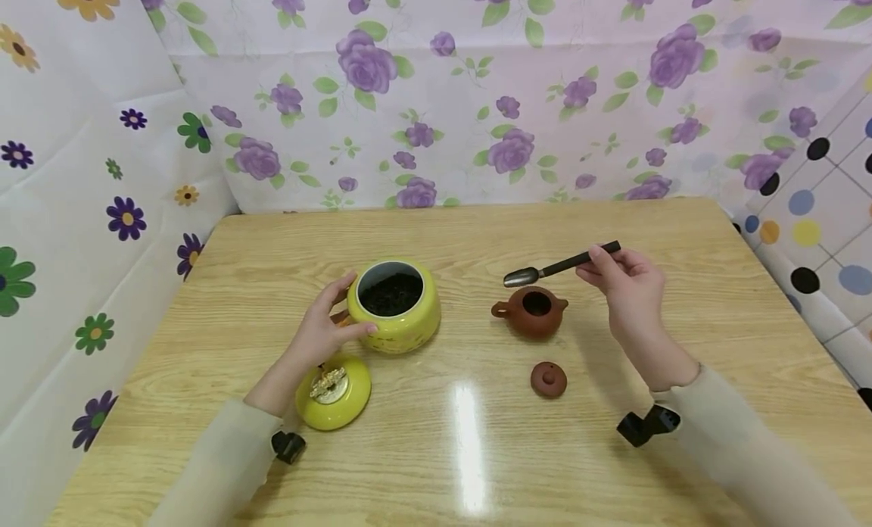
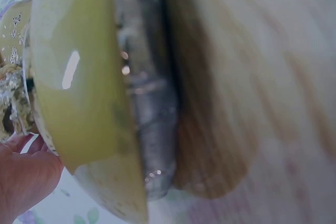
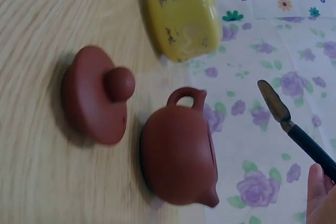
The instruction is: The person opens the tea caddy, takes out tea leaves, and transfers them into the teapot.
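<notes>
The right hand pinches the scoop by its black handle, metal end pointing left, near but clear of the open teapot on that hand's left! Across the table, the left hand grips the yellow jar immediately to its right.

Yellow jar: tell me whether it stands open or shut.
Open: the head view shows the yellow jar uncovered, dark contents visible inside, its lid lying on the table nearby.
</notes>
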Available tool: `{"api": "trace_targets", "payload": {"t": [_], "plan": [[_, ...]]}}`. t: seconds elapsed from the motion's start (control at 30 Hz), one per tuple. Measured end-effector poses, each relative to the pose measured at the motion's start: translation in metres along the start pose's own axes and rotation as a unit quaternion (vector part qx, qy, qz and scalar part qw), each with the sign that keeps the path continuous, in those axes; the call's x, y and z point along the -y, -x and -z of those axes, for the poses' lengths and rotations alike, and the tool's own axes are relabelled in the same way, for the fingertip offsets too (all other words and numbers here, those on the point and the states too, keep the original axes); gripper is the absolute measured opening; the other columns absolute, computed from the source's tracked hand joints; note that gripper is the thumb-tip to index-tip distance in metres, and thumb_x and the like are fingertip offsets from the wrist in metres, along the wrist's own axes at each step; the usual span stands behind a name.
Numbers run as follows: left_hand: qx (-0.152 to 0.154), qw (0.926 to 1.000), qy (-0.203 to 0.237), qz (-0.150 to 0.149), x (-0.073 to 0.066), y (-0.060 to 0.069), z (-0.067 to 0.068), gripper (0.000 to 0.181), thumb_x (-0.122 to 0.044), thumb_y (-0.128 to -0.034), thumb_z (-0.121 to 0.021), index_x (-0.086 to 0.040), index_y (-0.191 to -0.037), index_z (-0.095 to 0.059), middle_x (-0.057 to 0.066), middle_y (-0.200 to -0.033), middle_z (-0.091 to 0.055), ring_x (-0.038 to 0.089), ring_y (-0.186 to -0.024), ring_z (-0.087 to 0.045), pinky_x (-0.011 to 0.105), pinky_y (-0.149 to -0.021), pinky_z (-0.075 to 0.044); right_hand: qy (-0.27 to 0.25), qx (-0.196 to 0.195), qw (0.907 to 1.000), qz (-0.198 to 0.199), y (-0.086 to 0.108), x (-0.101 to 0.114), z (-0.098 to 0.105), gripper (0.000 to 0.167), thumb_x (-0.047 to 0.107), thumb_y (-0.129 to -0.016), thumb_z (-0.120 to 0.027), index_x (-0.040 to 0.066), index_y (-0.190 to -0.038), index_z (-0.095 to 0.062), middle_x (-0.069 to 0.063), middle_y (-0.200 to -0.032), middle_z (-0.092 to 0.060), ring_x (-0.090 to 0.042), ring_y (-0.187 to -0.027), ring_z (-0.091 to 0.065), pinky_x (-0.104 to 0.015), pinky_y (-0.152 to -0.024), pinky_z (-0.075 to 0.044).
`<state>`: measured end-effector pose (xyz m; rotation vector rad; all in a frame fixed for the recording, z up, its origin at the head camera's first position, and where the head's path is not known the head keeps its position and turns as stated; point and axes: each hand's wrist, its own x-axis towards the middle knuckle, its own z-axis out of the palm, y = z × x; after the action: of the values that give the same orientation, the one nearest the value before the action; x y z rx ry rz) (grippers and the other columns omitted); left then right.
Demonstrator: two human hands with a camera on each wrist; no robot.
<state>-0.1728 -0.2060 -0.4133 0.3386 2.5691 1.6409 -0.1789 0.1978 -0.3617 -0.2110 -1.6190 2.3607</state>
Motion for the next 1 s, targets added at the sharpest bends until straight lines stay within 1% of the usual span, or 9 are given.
{"api": "trace_targets", "payload": {"t": [0.07, 0.2, 0.37, 0.57, 0.67, 0.73, 0.87, 0.93, 1.0], "plan": [[0.002, 1.0, 0.002, 0.001, 0.0, 0.0, 0.0, 0.089, -0.012, -0.0781, -0.079, -0.006, -0.15, -0.026, 0.014, -0.151, -0.03, 0.032, -0.135, -0.034, 0.051, -0.109, -0.038, -0.003, 0.001, 1.0, 0.002, 0.001, -0.002, -0.007, 0.011, 0.009, -0.085, -0.07, 0.0, -0.081, -0.065, -0.006, -0.072, -0.067, -0.014, -0.062, -0.069, -0.025, -0.069, -0.059], [0.001, 1.0, 0.004, 0.006, 0.0, 0.0, 0.0, 0.09, -0.011, -0.0781, -0.079, -0.006, -0.15, -0.025, 0.014, -0.151, -0.03, 0.032, -0.135, -0.034, 0.05, -0.109, -0.037, 0.01, 0.013, 0.9998, 0.006, 0.003, -0.004, -0.025, 0.013, 0.012, -0.084, -0.072, 0.001, -0.082, -0.065, -0.005, -0.073, -0.067, -0.014, -0.063, -0.069, -0.025, -0.07, -0.059], [0.001, 1.0, 0.001, 0.005, -0.001, 0.0, 0.0, 0.09, -0.012, -0.078, -0.079, -0.006, -0.15, -0.025, 0.015, -0.151, -0.03, 0.032, -0.135, -0.034, 0.05, -0.109, -0.038, 0.029, 0.038, 0.9988, 0.012, 0.007, -0.008, -0.046, 0.01, 0.012, -0.087, -0.069, 0.002, -0.085, -0.066, -0.003, -0.074, -0.067, -0.013, -0.066, -0.069, -0.027, -0.072, -0.059], [0.004, 1.0, 0.0, 0.0, -0.003, 0.0, 0.0, 0.09, -0.011, -0.0781, -0.079, -0.005, -0.15, -0.025, 0.015, -0.151, -0.029, 0.033, -0.135, -0.033, 0.05, -0.109, -0.038, 0.035, 0.068, 0.997, 0.01, 0.011, -0.016, -0.067, 0.006, 0.01, -0.088, -0.068, 0.004, -0.088, -0.066, 0.0, -0.076, -0.067, -0.011, -0.068, -0.069, -0.027, -0.073, -0.059], [0.005, 1.0, 0.0, -0.001, -0.003, 0.0, 0.0, 0.089, -0.011, -0.0781, -0.079, -0.005, -0.15, -0.025, 0.016, -0.151, -0.029, 0.033, -0.136, -0.033, 0.051, -0.109, -0.038, 0.048, 0.082, 0.9954, 0.016, 0.012, -0.02, -0.077, 0.006, 0.009, -0.089, -0.067, 0.003, -0.09, -0.065, 0.0, -0.077, -0.067, -0.011, -0.069, -0.069, -0.027, -0.074, -0.059], [0.005, 1.0, -0.001, 0.0, -0.003, 0.0, 0.0, 0.089, -0.011, -0.0782, -0.079, -0.005, -0.15, -0.025, 0.015, -0.151, -0.029, 0.033, -0.136, -0.033, 0.051, -0.109, -0.038, 0.058, 0.09, 0.994, 0.023, 0.013, -0.023, -0.085, 0.009, 0.009, -0.089, -0.066, 0.0, -0.093, -0.064, 0.001, -0.078, -0.068, -0.01, -0.07, -0.069, -0.028, -0.075, -0.059], [0.004, 1.0, -0.001, 0.001, -0.002, 0.0, 0.0, 0.089, -0.011, -0.0782, -0.078, -0.005, -0.15, -0.025, 0.015, -0.152, -0.029, 0.033, -0.136, -0.033, 0.051, -0.109, -0.038, 0.065, 0.112, 0.9909, 0.038, 0.016, -0.029, -0.1, 0.022, 0.008, -0.089, -0.067, -0.009, -0.101, -0.062, 0.003, -0.08, -0.068, -0.01, -0.073, -0.068, -0.03, -0.076, -0.059], [0.003, 1.0, 0.0, 0.0, -0.002, 0.0, 0.0, 0.089, -0.011, -0.078, -0.079, -0.005, -0.15, -0.025, 0.015, -0.152, -0.029, 0.033, -0.136, -0.033, 0.051, -0.109, -0.038, 0.07, 0.124, 0.9887, 0.047, 0.017, -0.032, -0.106, 0.024, 0.007, -0.088, -0.067, -0.012, -0.103, -0.061, 0.004, -0.081, -0.068, -0.009, -0.073, -0.068, -0.03, -0.076, -0.06], [0.002, 1.0, 0.001, 0.0, -0.002, 0.0, 0.0, 0.09, -0.01, -0.0777, -0.079, -0.005, -0.149, -0.026, 0.015, -0.152, -0.029, 0.033, -0.136, -0.033, 0.051, -0.109, -0.037, 0.076, 0.137, 0.986, 0.056, 0.018, -0.037, -0.112, 0.023, 0.006, -0.088, -0.067, -0.012, -0.103, -0.061, 0.004, -0.081, -0.067, -0.009, -0.073, -0.068, -0.03, -0.076, -0.06]]}}
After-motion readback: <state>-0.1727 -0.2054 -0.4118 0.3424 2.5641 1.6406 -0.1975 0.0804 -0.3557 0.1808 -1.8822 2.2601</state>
